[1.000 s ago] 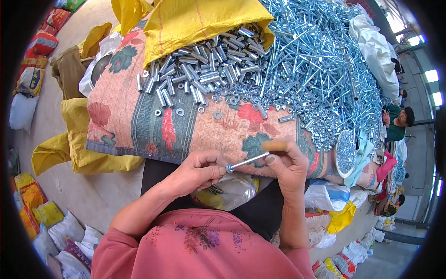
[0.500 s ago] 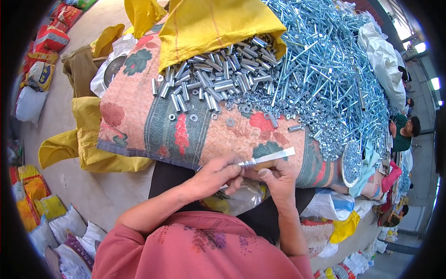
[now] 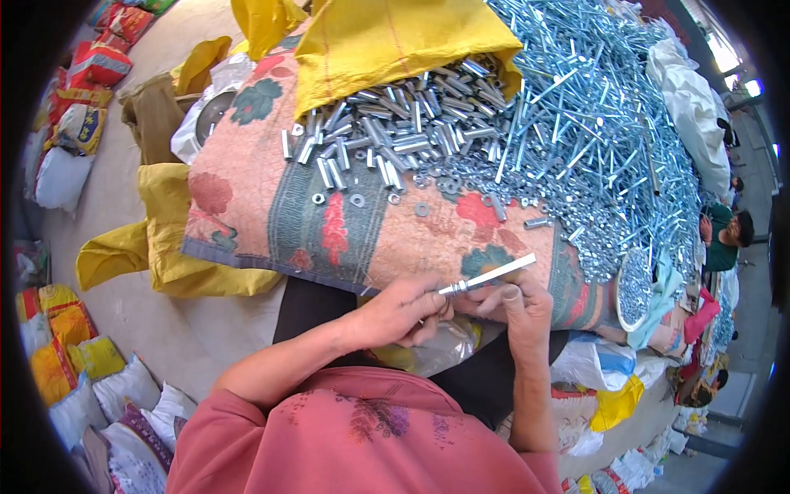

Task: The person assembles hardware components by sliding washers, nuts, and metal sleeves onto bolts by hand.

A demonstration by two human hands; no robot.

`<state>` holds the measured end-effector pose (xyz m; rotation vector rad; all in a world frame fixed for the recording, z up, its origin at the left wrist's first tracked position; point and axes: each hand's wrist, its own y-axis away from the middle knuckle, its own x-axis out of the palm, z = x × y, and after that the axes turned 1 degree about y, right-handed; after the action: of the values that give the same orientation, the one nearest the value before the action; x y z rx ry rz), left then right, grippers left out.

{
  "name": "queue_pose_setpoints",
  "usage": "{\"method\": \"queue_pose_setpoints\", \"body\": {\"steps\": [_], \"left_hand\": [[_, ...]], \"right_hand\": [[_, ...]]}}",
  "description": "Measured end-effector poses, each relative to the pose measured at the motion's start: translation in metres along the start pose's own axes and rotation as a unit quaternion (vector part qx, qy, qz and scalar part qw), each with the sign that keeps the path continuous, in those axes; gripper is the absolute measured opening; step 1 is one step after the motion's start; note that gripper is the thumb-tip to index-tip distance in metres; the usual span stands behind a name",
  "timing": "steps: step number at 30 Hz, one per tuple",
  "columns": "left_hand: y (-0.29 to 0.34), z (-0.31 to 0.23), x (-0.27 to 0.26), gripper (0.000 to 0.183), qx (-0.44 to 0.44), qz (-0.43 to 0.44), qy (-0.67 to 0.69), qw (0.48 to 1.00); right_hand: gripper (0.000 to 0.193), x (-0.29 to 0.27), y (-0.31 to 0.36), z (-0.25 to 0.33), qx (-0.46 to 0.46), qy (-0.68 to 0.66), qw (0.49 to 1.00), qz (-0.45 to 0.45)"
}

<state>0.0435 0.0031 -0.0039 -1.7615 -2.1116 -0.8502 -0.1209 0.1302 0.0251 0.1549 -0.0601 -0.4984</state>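
Low over the front edge of the patterned cloth, my left hand (image 3: pixel 405 311) is closed, thumb and fingers pinching a metal bolt (image 3: pixel 455 289) with ring-like pieces around it. From the bolt a bright, pale, flat-looking length points up and right; glare hides whether it is part of the bolt. My right hand (image 3: pixel 523 306) is curled just beneath that length, thumb raised, fingertips partly hidden. I cannot make out whether it grips anything. Beyond both hands lie loose washers (image 3: pixel 422 209) and short metal sleeves (image 3: pixel 336 174).
A yellow woven sack (image 3: pixel 403 41) lies over the sleeve pile. Long bolts (image 3: pixel 592 123) are heaped at the right, with small nuts (image 3: pixel 588 235) in front. An oval container (image 3: pixel 634 290) of small parts stands at the right edge. Another person (image 3: pixel 722 237) is farther right.
Both hands have shifted slightly right in the picture, as has the whole scene. My right fingers have moved lower along the pale length, baring more of it. My left hand keeps its pinch.
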Motion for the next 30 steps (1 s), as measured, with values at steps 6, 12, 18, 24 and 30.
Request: {"method": "queue_pose_setpoints", "body": {"steps": [6, 12, 18, 24, 30], "left_hand": [[0.0, 0.001, 0.011, 0.027, 0.01, 0.02, 0.012, 1.0], [-0.004, 0.002, 0.008, 0.024, -0.005, 0.022, 0.063, 0.998], [0.005, 0.002, 0.009, 0.011, -0.014, -0.013, -0.091, 0.996], [0.001, 0.049, 0.019, 0.019, 0.172, -0.106, -0.452, 0.869], [0.027, 0.003, 0.004, 0.027, 0.109, -0.015, -0.593, 0.797]], "right_hand": [[0.048, 0.004, 0.001, 0.007, 0.041, -0.032, 0.998, 0.041], [0.032, 0.014, 0.005, -0.004, 0.015, -0.053, 0.998, 0.015], [0.012, 0.024, 0.012, -0.001, 0.051, -0.073, 0.996, 0.019], [0.017, 0.026, 0.032, -0.034, 0.101, 0.036, 0.992, -0.063], [0.015, -0.025, 0.04, -0.021, 0.064, 0.248, 0.967, -0.005]]}}
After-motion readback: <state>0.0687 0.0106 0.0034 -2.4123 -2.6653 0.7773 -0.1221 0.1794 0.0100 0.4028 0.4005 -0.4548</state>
